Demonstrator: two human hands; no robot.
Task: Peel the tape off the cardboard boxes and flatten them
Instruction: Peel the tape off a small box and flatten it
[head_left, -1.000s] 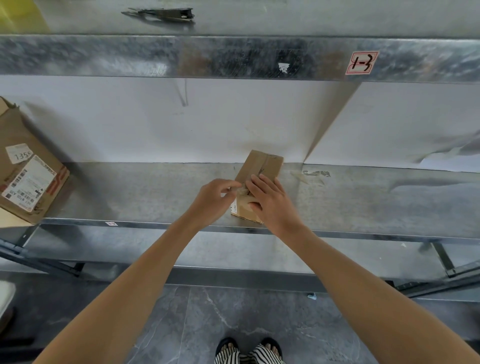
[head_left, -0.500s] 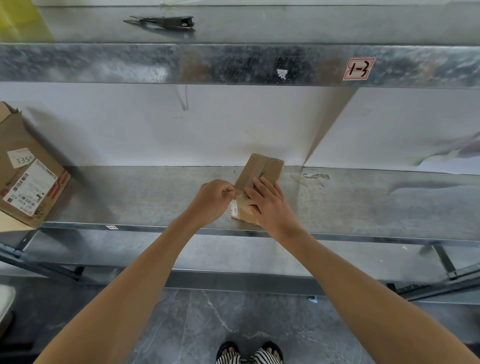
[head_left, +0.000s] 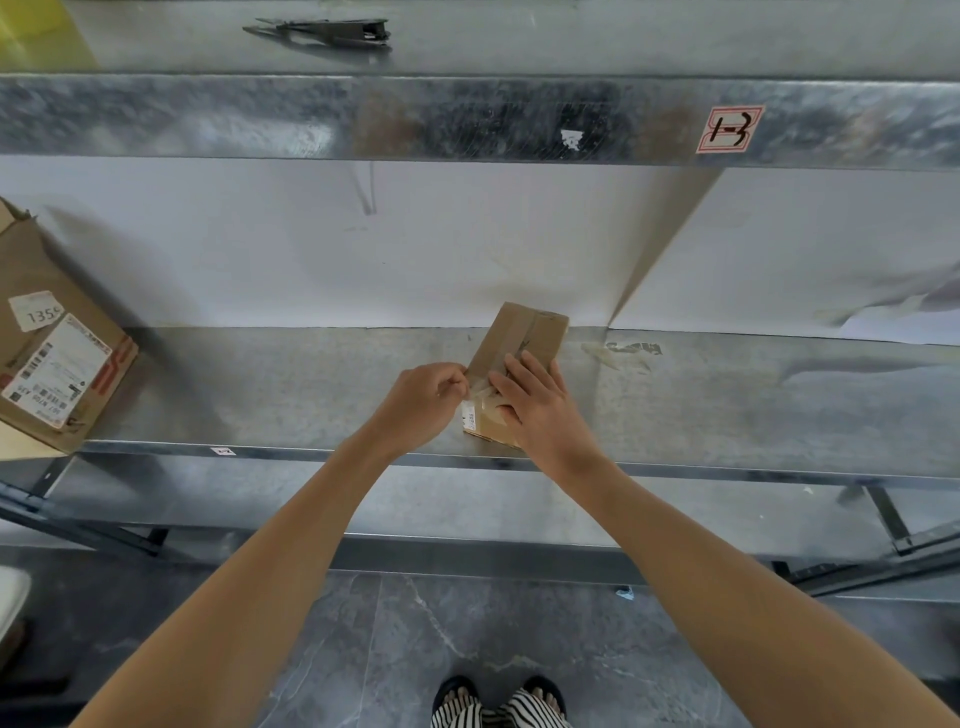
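Note:
A small brown cardboard box (head_left: 524, 335) lies on the metal shelf (head_left: 260, 395), near its front edge. Clear tape (head_left: 480, 388) runs along its top and is partly lifted at the near left side. My left hand (head_left: 421, 402) pinches that loose end of tape at the box's left edge. My right hand (head_left: 540, 405) lies flat on the box with straight fingers, pressing it down and hiding its near half. A white label (head_left: 469, 415) shows on the box's near side.
A bigger cardboard box (head_left: 52, 353) with shipping labels sits at the shelf's left end. Peeled tape scraps (head_left: 618, 353) lie right of the small box. A dark tool (head_left: 332, 28) rests on the upper shelf. White wall panels close the back.
My left hand has edged a little left, drawing the clear tape slightly away from the box. The right hand stays pressed on the box.

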